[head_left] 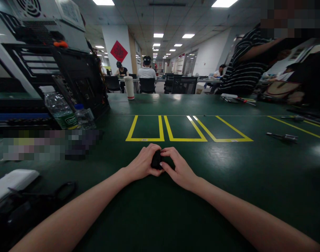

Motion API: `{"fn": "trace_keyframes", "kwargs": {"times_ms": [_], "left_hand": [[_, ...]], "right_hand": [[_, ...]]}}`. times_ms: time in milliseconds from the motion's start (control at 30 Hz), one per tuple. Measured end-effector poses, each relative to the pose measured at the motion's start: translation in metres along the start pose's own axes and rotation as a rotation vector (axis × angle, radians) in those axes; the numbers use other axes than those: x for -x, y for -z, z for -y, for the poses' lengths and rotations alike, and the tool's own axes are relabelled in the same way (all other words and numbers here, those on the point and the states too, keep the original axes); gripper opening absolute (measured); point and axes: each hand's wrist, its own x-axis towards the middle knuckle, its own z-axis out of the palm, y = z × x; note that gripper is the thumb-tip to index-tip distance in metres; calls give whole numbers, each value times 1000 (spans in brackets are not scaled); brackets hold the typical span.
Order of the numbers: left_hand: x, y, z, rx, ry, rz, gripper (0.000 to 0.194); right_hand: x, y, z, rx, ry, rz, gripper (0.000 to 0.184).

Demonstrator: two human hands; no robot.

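Head view: a black object is held at the green table, before the yellow tape – wrapped by the left hand, pinched at its side by the right hand – and could be dropped if the left grip were loosened

Left grip and right grip on black object, green tabletop, yellow tape outlines
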Motion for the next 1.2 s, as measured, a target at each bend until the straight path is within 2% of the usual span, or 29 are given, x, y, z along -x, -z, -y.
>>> {"fn": "trace_keyframes", "kwargs": {"times_ms": [167, 300, 533, 700, 800, 900, 1100, 1200], "left_hand": [[1, 2, -1, 19, -1, 44, 55], [1, 3, -2, 28, -1, 35, 54], [0, 0, 0, 20, -17, 4, 56], [1, -3, 2, 20, -8, -3, 56], [1, -3, 2, 22, 10, -18, 56], [1, -1, 0, 25, 10, 0, 56], [0, 6, -4, 22, -12, 45, 55], [0, 7, -5, 19, 0, 55, 55]], "right_hand": [[-1, 0, -2, -45, -49, 24, 32], [-1, 1, -1, -39, -88, 74, 26], [1, 1, 2, 4, 9, -3, 18], [-1, 0, -2, -26, -31, -11, 30], [-1, -1, -2, -45, -74, 34, 28], [0, 0, -1, -54, -78, 55, 26], [0, 2, 0, -13, 18, -3, 17], [-1, 0, -3, -33, -6, -14, 26]]}}
